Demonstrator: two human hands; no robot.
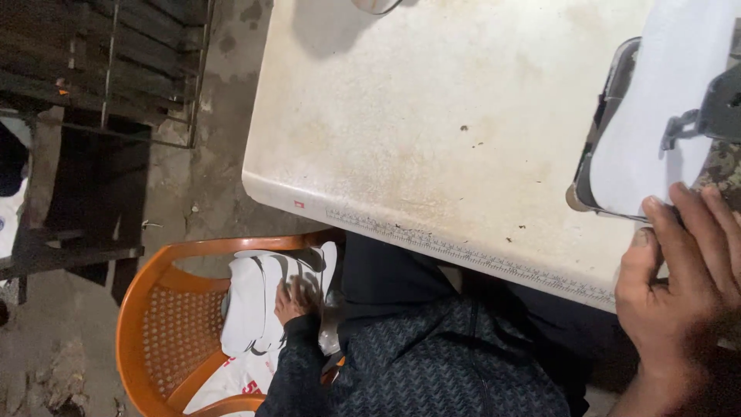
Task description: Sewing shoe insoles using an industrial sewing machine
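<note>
The white work table [432, 139] is the landmark: a smooth, hard top, stained yellowish-brown and speckled with dark bits, with rounded corners and a printed ruler strip along its near edge. A tiny red mark sits on that edge near the left corner.

At the table's right end lies a white fabric piece [656, 116], flat and matte, edged with a dark band, under the grey metal presser part of a sewing machine [714, 112]. The right hand [683, 270] rests at the table's near right edge, fingers stretched out and close together, fingertips pressing flat on the near edge of the white fabric piece; it grips nothing.

Below the table's left corner stands an orange plastic chair [166, 324] with a perforated seat and curved armrest. On it lies a stack of white pieces with dark stripes [266, 297], above a white bag with red print [231, 382]. The left hand [293, 300], in a dark patterned knit sleeve, lies on the stack with fingers curled onto it; whether it grips a piece, I cannot tell.

Left of the chair is rough concrete floor and a dark metal grate.
</note>
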